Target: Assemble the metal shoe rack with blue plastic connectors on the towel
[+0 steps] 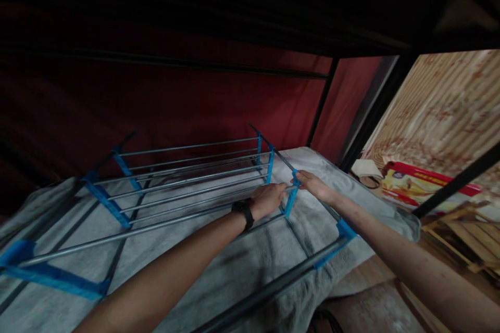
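Note:
A rack of grey metal rods and blue plastic connectors lies on its side on a grey blanket. My left hand, with a black wristband, is closed around a rod end beside a blue connector. My right hand grips the same blue connector from the right side. Both arms reach forward from the bottom of the view.
A dark red cloth wall and black metal frame bars enclose the space above and behind. To the right are a patterned wall, a red and yellow box, a beige item and wooden slats.

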